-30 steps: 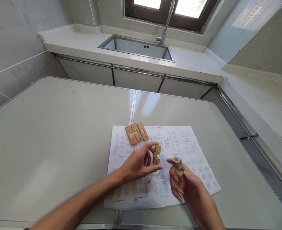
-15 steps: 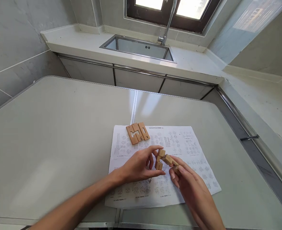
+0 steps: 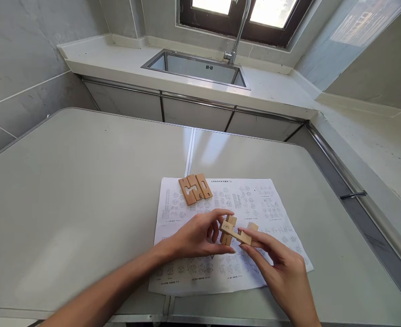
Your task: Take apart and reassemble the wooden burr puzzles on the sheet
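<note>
Above a printed sheet [image 3: 173,281], my left hand [image 3: 200,234] pinches a notched wooden puzzle piece [image 3: 226,239] upright between thumb and fingers. My right hand [image 3: 275,256] grips a second notched wooden puzzle piece [image 3: 244,237] by its right end. That piece's left end, bearing a small dark mark, overlaps the first piece in front of its notch. Whether the two are interlocked I cannot tell. Beyond my hands, three flat wooden pieces [image 3: 195,189] with cut-out slots and dark numerals lie side by side on the sheet's upper left.
The sheet, covered in small diagrams, lies on a pale folding table [image 3: 84,190] with a seam down its middle. Behind the table runs a white counter [image 3: 112,59] with a steel sink [image 3: 195,68] and a faucet [image 3: 233,54]. Another counter [image 3: 374,136] flanks the right side.
My right hand has turned its piece and brought it leftward, so its end now crosses the piece in my left hand. My left hand has stayed nearly still.
</note>
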The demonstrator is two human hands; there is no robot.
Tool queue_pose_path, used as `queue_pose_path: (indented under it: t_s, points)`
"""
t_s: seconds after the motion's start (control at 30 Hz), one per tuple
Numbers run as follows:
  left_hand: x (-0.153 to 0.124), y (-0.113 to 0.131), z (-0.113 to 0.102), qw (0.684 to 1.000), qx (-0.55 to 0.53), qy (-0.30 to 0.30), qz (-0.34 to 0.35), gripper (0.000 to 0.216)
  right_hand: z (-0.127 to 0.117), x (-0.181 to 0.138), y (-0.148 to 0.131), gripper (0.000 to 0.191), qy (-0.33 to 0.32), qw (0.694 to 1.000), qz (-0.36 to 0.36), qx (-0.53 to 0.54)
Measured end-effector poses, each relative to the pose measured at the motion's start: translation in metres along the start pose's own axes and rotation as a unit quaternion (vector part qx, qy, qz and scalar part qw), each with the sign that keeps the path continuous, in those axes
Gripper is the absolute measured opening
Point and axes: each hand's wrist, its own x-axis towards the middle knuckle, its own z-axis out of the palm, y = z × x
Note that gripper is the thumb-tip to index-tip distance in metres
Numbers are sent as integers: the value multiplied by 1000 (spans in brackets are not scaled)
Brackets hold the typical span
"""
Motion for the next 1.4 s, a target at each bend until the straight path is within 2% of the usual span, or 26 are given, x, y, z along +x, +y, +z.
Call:
queue_pose_path:
  t_s: [0.1, 0.2, 0.57, 0.7, 0.9, 1.03, 1.17, 1.27, 1.4]
  points:
    - [1, 0, 0, 999, -18, -26, 4, 73, -1, 0, 3, 22, 9, 998, -59, -31]
    - [1, -1, -1, 999, -33, -39, 6, 75, 2, -1, 3, 24, 13, 995, -90, -32]
    - [0, 2, -1, 995, -85, -54, -13, 76, 12, -2, 6, 22, 33, 993, -106, -31]
    - [1, 5, -1, 992, -117, -37, -6, 74, 14, 2, 10, 20, 30, 994, -97, -27]
    - [1, 10, -3, 993, -117, 2, -13, 69, 16, 23, 9, 21, 6, 991, -128, -25]
    - [3, 10, -3, 987, -144, 64, -29, 51, 19, 49, 14, 15, -32, 990, -136, 3]
    - [4, 5, -3, 984, -117, 129, -32, 51, 26, 71, 24, 17, -110, 985, -117, 67]
    - [4, 4, -4, 987, -86, 136, -25, 53, 32, 78, 32, 25, -139, 984, -86, 78]
    - [3, 4, -6, 987, -68, 139, -32, 51, 36, 79, 39, 30, -140, 983, -86, 79]
